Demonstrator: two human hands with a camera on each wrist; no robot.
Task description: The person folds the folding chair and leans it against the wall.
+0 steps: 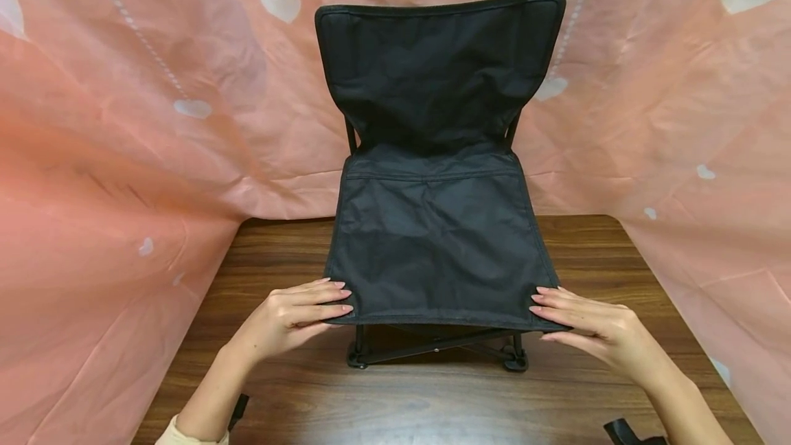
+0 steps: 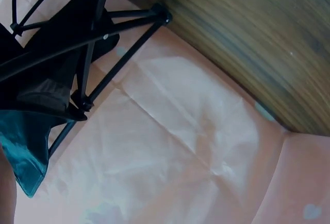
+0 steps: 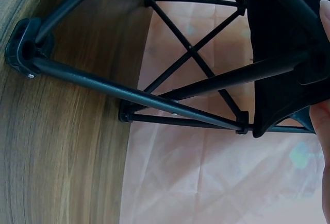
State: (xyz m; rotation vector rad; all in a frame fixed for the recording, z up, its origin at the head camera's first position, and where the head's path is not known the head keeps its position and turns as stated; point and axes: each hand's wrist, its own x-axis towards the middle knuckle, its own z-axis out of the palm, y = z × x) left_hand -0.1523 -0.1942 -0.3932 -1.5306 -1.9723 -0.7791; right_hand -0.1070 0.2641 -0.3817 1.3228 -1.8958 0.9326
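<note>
An unfolded black folding chair [image 1: 432, 246] stands upright on the brown wooden tabletop, its backrest [image 1: 439, 74] at the far side. My left hand [image 1: 281, 321] grips the front left corner of the fabric seat, fingers on top and thumb below. At the front right corner my right hand [image 1: 602, 328] holds the seat edge the same way. In the right wrist view the crossed metal tubes of the chair frame [image 3: 103, 86] spread out beneath the seat. The left wrist view shows more frame tubes [image 2: 129, 26], with only a sliver of the hand at the edge.
The wood-grain tabletop [image 1: 284, 397] extends around the chair's feet. Pink cloth [image 1: 123, 156] with white hearts hangs close behind the chair and along both sides. Black straps [image 1: 630, 431] show near both wrists at the front.
</note>
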